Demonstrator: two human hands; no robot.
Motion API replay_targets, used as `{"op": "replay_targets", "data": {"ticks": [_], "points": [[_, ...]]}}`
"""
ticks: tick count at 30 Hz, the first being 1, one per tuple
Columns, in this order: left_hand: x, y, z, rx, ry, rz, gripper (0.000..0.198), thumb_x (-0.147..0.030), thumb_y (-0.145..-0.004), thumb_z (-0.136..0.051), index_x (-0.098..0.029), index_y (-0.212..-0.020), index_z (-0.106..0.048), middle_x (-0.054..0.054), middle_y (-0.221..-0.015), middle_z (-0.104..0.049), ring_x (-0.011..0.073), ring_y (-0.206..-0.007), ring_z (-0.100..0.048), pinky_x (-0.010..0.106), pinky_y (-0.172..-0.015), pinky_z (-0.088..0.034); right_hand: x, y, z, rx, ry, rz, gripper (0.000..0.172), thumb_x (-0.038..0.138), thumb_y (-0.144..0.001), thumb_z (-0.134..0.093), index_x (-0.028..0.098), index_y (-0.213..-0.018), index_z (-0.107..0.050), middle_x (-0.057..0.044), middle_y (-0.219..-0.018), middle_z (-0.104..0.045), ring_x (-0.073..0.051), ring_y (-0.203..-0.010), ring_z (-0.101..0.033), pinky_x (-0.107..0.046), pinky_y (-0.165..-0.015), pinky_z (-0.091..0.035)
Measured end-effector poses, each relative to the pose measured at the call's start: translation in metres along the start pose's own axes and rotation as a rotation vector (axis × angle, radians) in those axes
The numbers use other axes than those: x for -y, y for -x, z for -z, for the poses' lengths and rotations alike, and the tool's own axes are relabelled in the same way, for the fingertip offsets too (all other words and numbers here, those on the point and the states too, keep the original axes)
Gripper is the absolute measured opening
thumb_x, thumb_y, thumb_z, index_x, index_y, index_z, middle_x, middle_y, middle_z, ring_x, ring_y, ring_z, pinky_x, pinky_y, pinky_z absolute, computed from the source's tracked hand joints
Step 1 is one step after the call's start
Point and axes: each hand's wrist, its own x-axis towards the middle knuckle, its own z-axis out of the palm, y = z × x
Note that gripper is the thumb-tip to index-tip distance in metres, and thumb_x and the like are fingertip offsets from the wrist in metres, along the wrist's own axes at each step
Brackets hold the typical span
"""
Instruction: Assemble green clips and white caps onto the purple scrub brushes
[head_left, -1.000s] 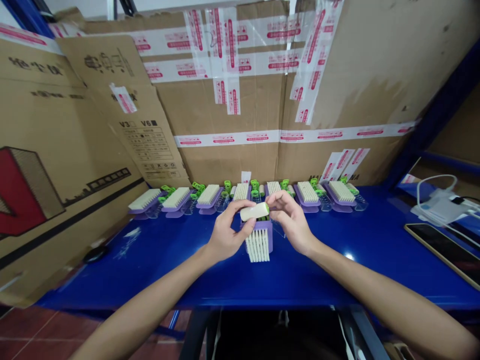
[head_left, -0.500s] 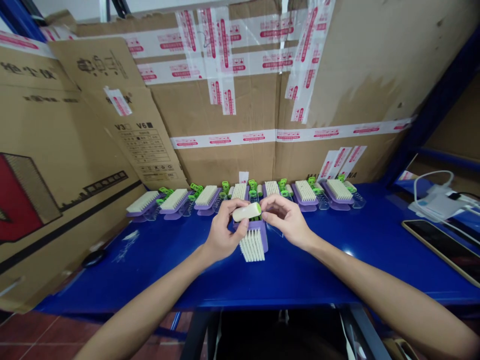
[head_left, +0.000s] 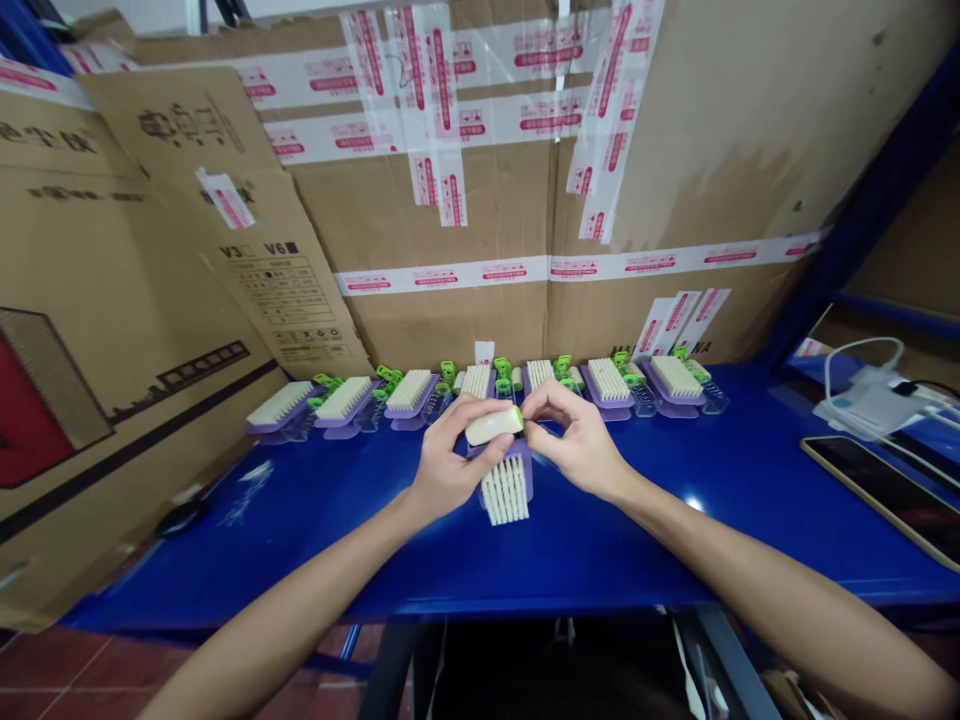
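Note:
Over the middle of the blue table point(head_left: 675, 520), my left hand point(head_left: 450, 465) grips a white oblong piece point(head_left: 493, 425) with a green end, held above a purple scrub brush point(head_left: 508, 482) whose white bristles face me. My right hand point(head_left: 577, 440) pinches at the green end of that white piece with fingers closed. Whether the brush rests on the table or hangs from my hands is hidden.
A row of several purple brushes with green parts point(head_left: 480, 385) lines the back of the table against taped cardboard boxes point(head_left: 525, 200). A phone point(head_left: 877, 490) and a white charger with cable point(head_left: 870, 400) lie at the right. Cardboard point(head_left: 112, 330) leans at the left.
Both hands and the brush stay in nearly the same place; the view has drifted slightly, and my right fingers have closed in on the white piece's end.

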Motion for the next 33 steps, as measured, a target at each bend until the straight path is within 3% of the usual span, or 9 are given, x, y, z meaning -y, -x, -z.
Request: {"op": "replay_targets", "data": {"ticks": [3, 10, 18, 22, 27, 31, 33], "points": [[0.0015, 0.0005, -0.0005, -0.017, 0.023, -0.001, 0.033, -0.026, -0.106, -0.085, -0.028, -0.138, -0.08, 0.004, -0.11, -0.083, 0.0185, -0.09, -0.074, 0.033, -0.081, -0.059, 0.0036, -0.0025, 0.003, 0.05, -0.02, -0.019, 0.007, 0.023, -0.091, -0.071, 0.026, -0.091, -0.064, 0.002, -0.091, -0.065, -0.018, -0.086, -0.066, -0.038, -0.086, -0.059], [0.0019, 0.0007, 0.0002, -0.014, 0.016, 0.021, 0.027, -0.032, -0.107, -0.084, -0.025, -0.133, -0.08, 0.006, -0.108, -0.083, 0.0198, -0.09, -0.075, 0.035, -0.08, -0.061, 0.0085, -0.0012, -0.0004, 0.002, 0.035, -0.018, 0.013, 0.02, -0.088, -0.07, 0.026, -0.084, -0.06, 0.002, -0.088, -0.06, -0.018, -0.083, -0.06, -0.034, -0.074, -0.05], [0.0026, 0.0032, -0.0007, -0.015, 0.013, 0.047, 0.027, -0.028, -0.106, -0.083, -0.026, -0.132, -0.077, 0.006, -0.112, -0.081, 0.0214, -0.099, -0.076, 0.037, -0.088, -0.063, 0.0064, -0.0002, -0.0009, -0.018, 0.101, 0.019, 0.015, 0.019, -0.09, -0.069, 0.026, -0.083, -0.058, 0.001, -0.089, -0.061, -0.019, -0.084, -0.061, -0.036, -0.077, -0.051], [0.0015, 0.0038, -0.0003, -0.008, 0.009, 0.06, 0.025, -0.026, -0.106, -0.083, -0.025, -0.13, -0.077, 0.006, -0.113, -0.08, 0.0204, -0.1, -0.075, 0.036, -0.09, -0.062, 0.0062, 0.0013, -0.0019, -0.026, 0.098, 0.025, 0.014, 0.018, -0.09, -0.07, 0.026, -0.086, -0.059, 0.001, -0.091, -0.062, -0.019, -0.085, -0.062, -0.034, -0.074, -0.052], [-0.0002, 0.0031, -0.0003, -0.004, -0.003, 0.056, 0.025, -0.024, -0.105, -0.083, -0.024, -0.129, -0.078, 0.006, -0.115, -0.081, 0.0205, -0.101, -0.077, 0.036, -0.092, -0.063, 0.0087, 0.0025, -0.0028, -0.041, 0.066, -0.002, 0.018, 0.02, -0.091, -0.072, 0.025, -0.107, -0.068, 0.0, -0.102, -0.067, -0.016, -0.081, -0.062, -0.032, -0.074, -0.057], [-0.0001, 0.0025, -0.0005, -0.017, -0.004, 0.028, 0.022, -0.026, -0.104, -0.083, -0.024, -0.126, -0.08, 0.009, -0.122, -0.081, 0.0247, -0.113, -0.078, 0.044, -0.103, -0.065, 0.0073, 0.003, -0.0022, -0.017, 0.073, -0.004, 0.011, 0.021, -0.093, -0.071, 0.024, -0.103, -0.072, 0.001, -0.094, -0.068, -0.016, -0.08, -0.065, -0.032, -0.075, -0.056], [0.0003, 0.0033, -0.0007, -0.013, 0.018, 0.052, 0.021, -0.026, -0.105, -0.083, -0.024, -0.125, -0.079, 0.008, -0.119, -0.082, 0.0238, -0.11, -0.079, 0.042, -0.099, -0.065, 0.0057, 0.0033, -0.0016, -0.018, 0.067, -0.01, 0.008, 0.021, -0.093, -0.071, 0.024, -0.101, -0.072, 0.001, -0.093, -0.068, -0.017, -0.082, -0.067, -0.033, -0.075, -0.056]]}}
